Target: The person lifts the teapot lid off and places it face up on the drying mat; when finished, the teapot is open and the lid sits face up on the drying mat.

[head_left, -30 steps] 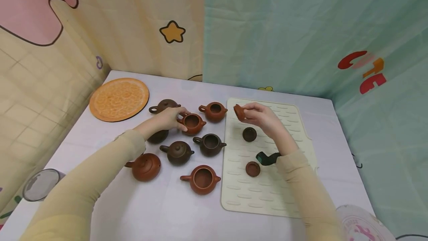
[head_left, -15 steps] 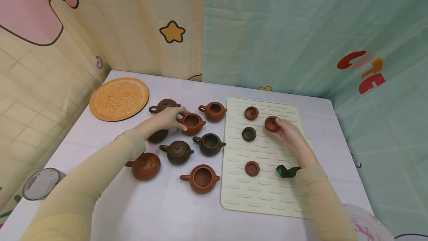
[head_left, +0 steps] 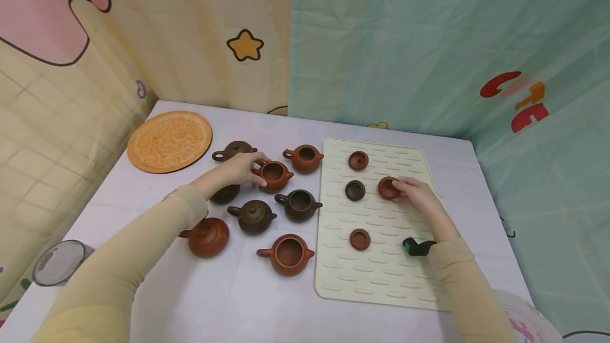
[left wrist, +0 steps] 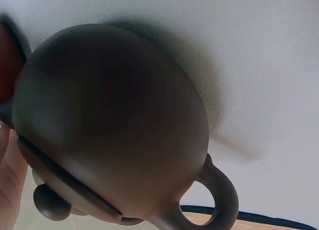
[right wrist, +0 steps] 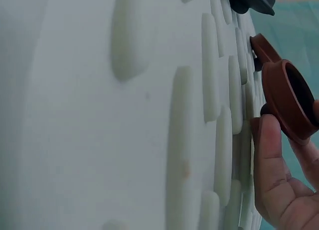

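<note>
My left hand [head_left: 240, 168] holds an open reddish-brown teapot [head_left: 274, 173] at its handle side, thumb in front. Close by that wrist, a lidded dark brown teapot [left wrist: 109, 120] fills much of the left wrist view. Over the right half of the cream mat [head_left: 381, 279], my right hand [head_left: 415, 193] pinches a reddish teapot lid [head_left: 388, 188], its hollow side up. From the right wrist view, the lid [right wrist: 286, 100] sits between thumb and fingers, at or just above the mat. Three other lids lie on the mat: red [head_left: 358, 161], dark brown [head_left: 355, 190] and red-brown [head_left: 359, 239].
Open teapots stand left of the mat: red [head_left: 306, 159], dark [head_left: 299, 205] and red-brown [head_left: 289, 254]. Lidded ones sit farther left, among them a dark teapot [head_left: 254, 217] and a red teapot [head_left: 208, 237]. An orange round mat [head_left: 170, 141] lies at the back left; a glass [head_left: 61, 262] stands front left.
My right hand has carried the lid rightward and down over the mat, turning it hollow side up. A red lid formerly behind that hand now shows. The left hand has stayed put.
</note>
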{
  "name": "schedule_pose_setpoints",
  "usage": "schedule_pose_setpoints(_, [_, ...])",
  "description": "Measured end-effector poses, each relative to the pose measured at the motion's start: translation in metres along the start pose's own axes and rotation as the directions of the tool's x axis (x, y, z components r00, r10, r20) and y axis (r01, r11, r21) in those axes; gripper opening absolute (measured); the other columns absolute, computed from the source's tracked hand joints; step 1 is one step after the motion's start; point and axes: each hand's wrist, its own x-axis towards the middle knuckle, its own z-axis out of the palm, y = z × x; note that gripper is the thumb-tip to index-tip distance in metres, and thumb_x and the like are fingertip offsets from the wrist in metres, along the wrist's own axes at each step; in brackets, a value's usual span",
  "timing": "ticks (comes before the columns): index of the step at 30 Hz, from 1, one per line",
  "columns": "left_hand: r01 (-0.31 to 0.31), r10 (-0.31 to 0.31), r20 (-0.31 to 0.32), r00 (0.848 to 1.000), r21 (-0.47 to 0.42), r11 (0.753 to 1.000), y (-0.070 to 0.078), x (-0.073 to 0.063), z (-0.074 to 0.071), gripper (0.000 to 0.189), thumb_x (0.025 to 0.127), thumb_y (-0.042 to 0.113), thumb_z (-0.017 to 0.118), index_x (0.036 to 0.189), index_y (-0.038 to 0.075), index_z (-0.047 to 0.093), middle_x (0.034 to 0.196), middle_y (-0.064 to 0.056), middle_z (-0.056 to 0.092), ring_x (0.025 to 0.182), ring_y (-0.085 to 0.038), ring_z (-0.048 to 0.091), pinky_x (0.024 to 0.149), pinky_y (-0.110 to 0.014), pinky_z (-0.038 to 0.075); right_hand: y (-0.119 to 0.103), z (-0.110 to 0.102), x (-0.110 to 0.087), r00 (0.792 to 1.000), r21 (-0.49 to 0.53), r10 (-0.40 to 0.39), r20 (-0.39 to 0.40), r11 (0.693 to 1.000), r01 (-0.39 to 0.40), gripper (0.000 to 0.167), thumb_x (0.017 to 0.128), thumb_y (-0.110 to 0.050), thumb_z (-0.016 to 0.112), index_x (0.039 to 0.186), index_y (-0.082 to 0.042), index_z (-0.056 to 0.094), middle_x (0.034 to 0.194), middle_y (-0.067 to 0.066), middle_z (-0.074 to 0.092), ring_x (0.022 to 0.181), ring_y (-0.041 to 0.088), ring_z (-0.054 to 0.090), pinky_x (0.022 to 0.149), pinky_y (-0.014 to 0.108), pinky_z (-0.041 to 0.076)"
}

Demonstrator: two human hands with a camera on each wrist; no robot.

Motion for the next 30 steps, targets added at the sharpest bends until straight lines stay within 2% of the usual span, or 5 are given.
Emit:
schedule_pose_setpoints(6, [-0.006, 0.006, 0.002, 1.0, -0.008, 1.0, -0.001, 0.001, 0.0, 0.065, 0.081, 0.025, 0.082, 0.137, 0.008, 0.053, 0.136, -0.02, 0.059, 0.126, -0.036, 0.055, 0.104, -0.053, 0.044, 0.006, -0.003, 0.002, 1.0, -0.07, 0.002, 0.001, 0.998, -0.002, 0.059, 0.101, -0.03, 0.055, 0.141, 0.011, 0.042, 0.138, 0.026, 0.048, 0.08, -0.008, 0.061, 0.079, 0.015, 0.053])
schedule_pose_setpoints(18, [-0.021, 0.021, -0.009, 1.0, 0.006, 1.0, -0.002, 0.001, 0.0, 0.065, 0.08, 0.026, 0.082, 0.136, 0.008, 0.054, 0.134, -0.02, 0.059, 0.124, -0.036, 0.056, 0.103, -0.053, 0.044, 0.007, -0.001, 0.003, 1.0, -0.152, 0.017, -0.009, 0.988, -0.018, 0.059, 0.102, -0.033, 0.052, 0.145, 0.007, 0.04, 0.142, 0.028, 0.047, 0.078, -0.006, 0.064, 0.08, 0.017, 0.054])
schedule_pose_setpoints(23, [-0.01, 0.01, 0.002, 1.0, 0.002, 1.0, -0.001, 0.0, 0.0, 0.065, 0.081, 0.025, 0.082, 0.137, 0.008, 0.053, 0.134, -0.02, 0.059, 0.123, -0.036, 0.057, 0.103, -0.053, 0.045, 0.002, 0.0, -0.001, 1.0, -0.197, 0.02, -0.005, 0.98, -0.021, 0.06, 0.103, -0.036, 0.048, 0.146, 0.005, 0.039, 0.143, 0.028, 0.047, 0.081, -0.004, 0.065, 0.09, 0.024, 0.053])
schedule_pose_setpoints(26, [-0.004, 0.004, 0.018, 1.0, 0.005, 1.0, 0.001, 0.0, -0.002, 0.066, 0.082, 0.024, 0.081, 0.138, 0.008, 0.051, 0.135, -0.021, 0.059, 0.122, -0.036, 0.057, 0.103, -0.054, 0.045, -0.001, 0.0, -0.005, 1.0, -0.24, 0.011, -0.008, 0.971, -0.013, 0.061, 0.104, -0.039, 0.046, 0.147, 0.003, 0.038, 0.145, 0.027, 0.046, 0.094, 0.008, 0.069, 0.1, 0.035, 0.05])
schedule_pose_setpoints(30, [-0.002, 0.001, 0.043, 0.999, 0.036, 0.999, 0.005, -0.002, -0.004, 0.069, 0.084, 0.025, 0.08, 0.142, 0.005, 0.047, 0.136, -0.022, 0.057, 0.123, -0.037, 0.057, 0.104, -0.053, 0.045, -0.008, -0.004, -0.012, 0.999, -0.339, -0.037, -0.038, 0.941, 0.022, 0.062, 0.104, -0.044, 0.043, 0.147, 0.001, 0.041, 0.136, 0.028, 0.053, 0.11, 0.032, 0.063, 0.099, 0.046, 0.047])
